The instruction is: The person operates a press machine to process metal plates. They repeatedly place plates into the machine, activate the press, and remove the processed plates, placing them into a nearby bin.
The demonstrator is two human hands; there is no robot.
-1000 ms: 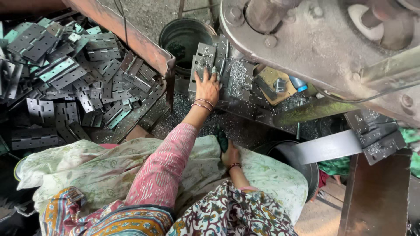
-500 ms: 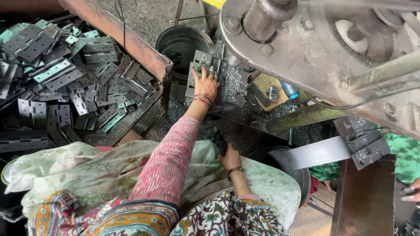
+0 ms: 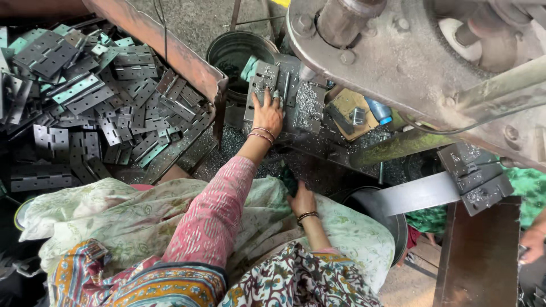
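Under the press head: hinge plate (image 3: 263, 91) pressed flat by left hand (image 3: 268, 113), fingers spread (best kept square); right hand (image 3: 301, 199) resting, grip unclear.

A flat grey steel hinge plate (image 3: 263, 85) with a row of small round holes lies on the bed of the machine, far centre of the scene, just right of a dark round bucket. It lies lengthwise, running away from the person, its face dusted with bright metal shavings. The left hand (image 3: 268, 112) presses on its near end, fingers spread over the plate's lower edge.
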